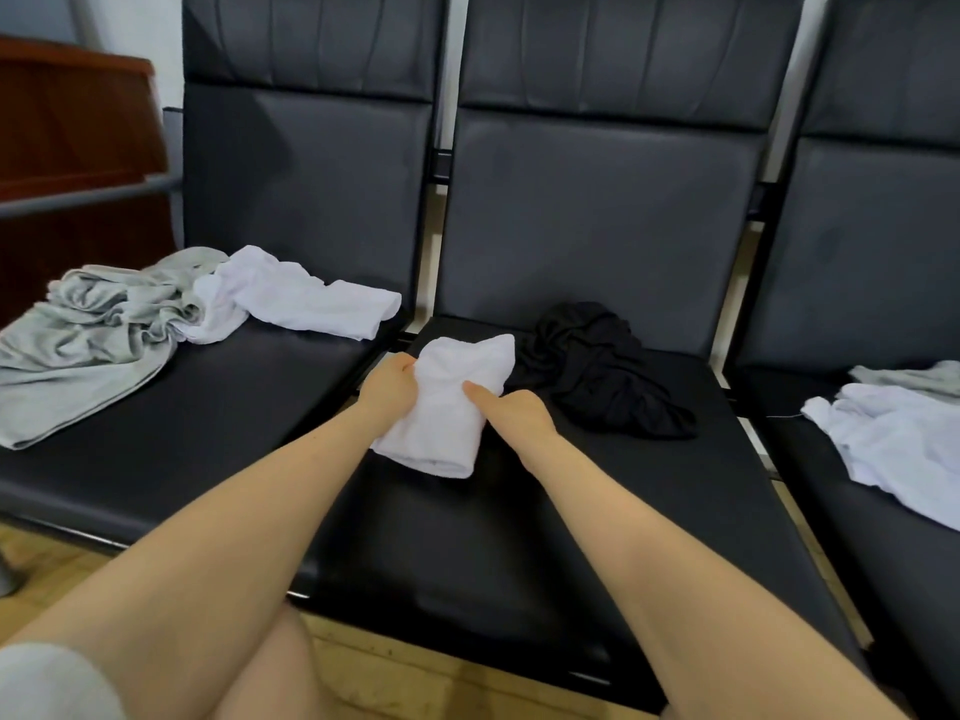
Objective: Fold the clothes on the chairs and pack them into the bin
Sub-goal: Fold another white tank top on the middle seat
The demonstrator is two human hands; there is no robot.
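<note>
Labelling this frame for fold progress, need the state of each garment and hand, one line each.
white towel: folded, on middle seat, held by both hands
left hand: grips the towel's left edge
right hand: grips the towel's right side
black garment: crumpled, unfolded, middle seat
grey garment: crumpled, left seat
white garment: unfolded, left seat
white shirt: unfolded, right seat

— What sits between the hands?
— A white garment (451, 407), folded into a thick narrow bundle on the middle chair (519, 537), gripped by the left hand (387, 389) and the right hand (511, 407).
— And just right of the right hand?
— A crumpled black garment (602, 371).
— Farther out?
— Well left of the left hand, a rumpled grey garment (88, 335) touching an unfolded white one (296, 298). Far right, a white piece (893, 439) against a grey one (919, 379).
</note>
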